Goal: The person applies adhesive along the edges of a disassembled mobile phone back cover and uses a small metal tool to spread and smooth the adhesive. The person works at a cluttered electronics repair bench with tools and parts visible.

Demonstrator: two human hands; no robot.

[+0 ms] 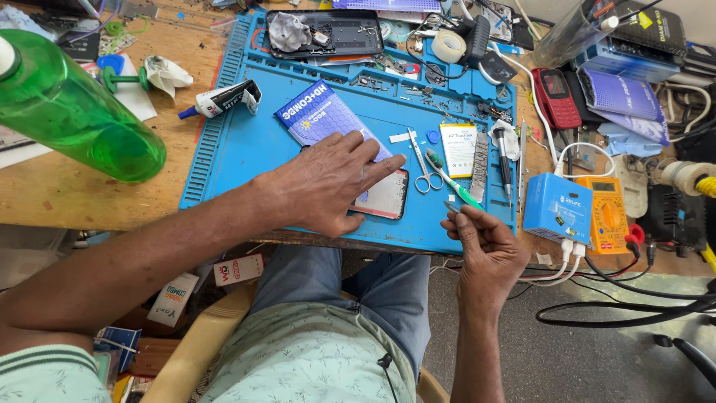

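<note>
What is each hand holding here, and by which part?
The left hand presses flat on a phone, gripping nothing. The right hand pinches a small flat tool at its near end.

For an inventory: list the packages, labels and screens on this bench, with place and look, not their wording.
Blue flat package: on blue mat, above left hand.
White battery label: mat's right part, rectangular, yellow-trimmed.
Phone screen: under left hand, dark-rimmed.
Orange multimeter: right, small grey display.
Red phone: upper right.

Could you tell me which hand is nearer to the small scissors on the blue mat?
Left. The left hand presses a phone beside the small scissors, its fingers almost reaching them; the right hand is below them, at the mat's front edge.
</note>
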